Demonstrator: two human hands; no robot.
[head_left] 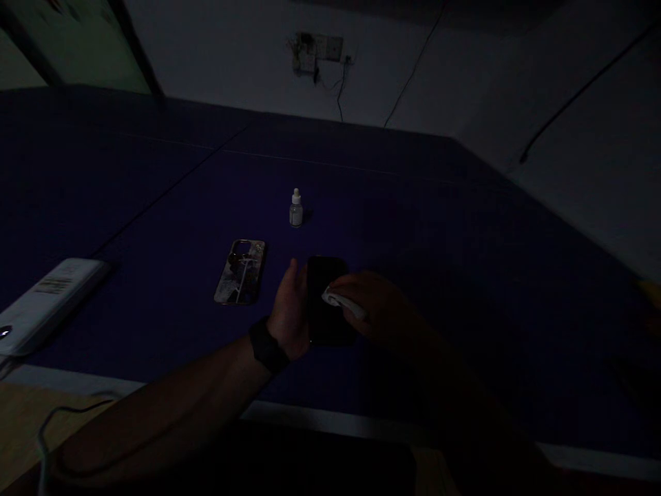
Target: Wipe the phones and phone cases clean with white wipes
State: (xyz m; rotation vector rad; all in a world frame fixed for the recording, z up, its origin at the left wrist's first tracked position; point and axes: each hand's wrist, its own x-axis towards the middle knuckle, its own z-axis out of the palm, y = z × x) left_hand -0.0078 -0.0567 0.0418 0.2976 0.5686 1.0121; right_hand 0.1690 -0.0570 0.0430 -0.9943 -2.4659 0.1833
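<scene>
Head view, right hand [379, 300] shadowed, cloth [341, 302] half hidden, phone [321, 289] dark

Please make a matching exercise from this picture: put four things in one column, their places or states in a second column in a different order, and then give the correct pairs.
Things:
1. the white cloth
2. the small dropper bottle
3. the patterned phone case
4. the black phone

Places or states:
A. lying flat on the blue table, left of the hands
B. held up by the left hand
C. standing upright beyond the hands
D. pressed against the phone by the right hand

Pairs: 1-D, 2-C, 3-A, 4-B
</scene>
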